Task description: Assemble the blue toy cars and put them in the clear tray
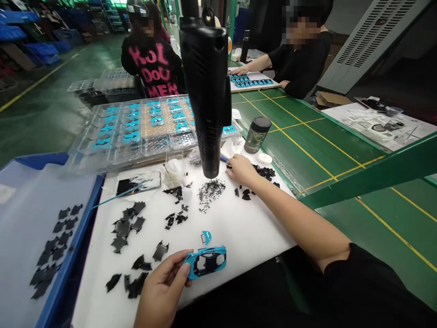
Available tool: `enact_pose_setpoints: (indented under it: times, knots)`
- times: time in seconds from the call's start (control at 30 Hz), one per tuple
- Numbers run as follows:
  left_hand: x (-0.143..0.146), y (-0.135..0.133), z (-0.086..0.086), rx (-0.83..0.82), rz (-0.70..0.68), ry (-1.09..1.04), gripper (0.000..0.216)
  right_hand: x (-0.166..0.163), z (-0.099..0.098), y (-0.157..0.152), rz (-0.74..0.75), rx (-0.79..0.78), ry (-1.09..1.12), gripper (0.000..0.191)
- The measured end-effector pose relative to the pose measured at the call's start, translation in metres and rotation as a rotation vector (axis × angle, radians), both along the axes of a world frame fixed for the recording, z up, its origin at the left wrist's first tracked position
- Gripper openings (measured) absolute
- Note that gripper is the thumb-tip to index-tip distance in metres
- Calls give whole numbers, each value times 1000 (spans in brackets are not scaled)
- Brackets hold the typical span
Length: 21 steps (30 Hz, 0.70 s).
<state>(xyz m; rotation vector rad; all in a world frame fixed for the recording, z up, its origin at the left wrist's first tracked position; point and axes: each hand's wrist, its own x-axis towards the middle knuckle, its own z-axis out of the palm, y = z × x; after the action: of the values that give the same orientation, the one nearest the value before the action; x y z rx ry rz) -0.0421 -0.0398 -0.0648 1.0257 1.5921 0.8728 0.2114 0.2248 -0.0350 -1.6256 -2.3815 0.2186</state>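
My left hand (pixel 165 287) grips a blue toy car body (pixel 208 263) by one end, thumb on top, over the near part of the white work surface. Just beyond it lies a small curved blue part (pixel 206 237). My right hand (pixel 241 170) is reached forward, fingers curled together near the black parts (pixel 264 172) on the right; a dark bit shows at the fingertips, too small to name. Left of that hand a black electric screwdriver (pixel 210 91) hangs upright. Its tip is over a pile of small black screws (pixel 212 189).
Black plastic parts (pixel 124 225) lie scattered on the left, near a blue bin (pixel 92 200). Clear trays (pixel 146 130) of blue parts stand behind. A dark-lidded jar (pixel 257 135) stands at the right edge. Two people work beyond; one has a hand (pixel 241 69) by blue car parts.
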Motion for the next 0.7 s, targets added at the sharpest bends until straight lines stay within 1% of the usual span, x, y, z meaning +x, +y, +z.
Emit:
enact_pose_setpoints:
  times: [0.03,0.1,0.17,0.2,0.23,0.27,0.3,0.33,0.4,0.43,0.47,0.5,0.6,0.7]
  knots:
    - [1,1,1,-10,3,5,44,3,2,-2,-4,9,7,20]
    - [2,5,4,-26,25,-5,42,10,8,-17,-31,38,39,19]
    - [5,10,7,-14,58,-65,40,18,14,-47,-84,97,113,15]
    - [7,14,7,2,62,-116,38,20,17,-66,-127,180,210,14]
    - [9,18,8,8,55,-157,37,22,18,-86,-130,236,314,15]
    - [12,22,9,4,39,-187,36,21,19,-107,-62,227,405,15]
    - [15,27,11,1,21,-213,34,19,18,-127,62,172,473,12]
    - [19,31,12,-5,5,-230,34,15,17,-146,188,101,503,18]
    - [29,39,16,-13,-19,-247,33,3,10,-176,346,-33,479,56]
    - [35,41,18,-17,-27,-246,32,-3,5,-186,382,-78,461,69]
    - [40,42,20,-21,-35,-236,31,-8,0,-193,394,-119,444,73]
    - [46,43,22,-25,-45,-218,30,-11,-5,-197,391,-148,433,71]
    - [58,40,27,-21,-88,-141,30,-13,-17,-198,357,-200,445,52]
    - [57,36,31,-21,-142,-26,36,-10,-24,-197,349,-213,491,47]
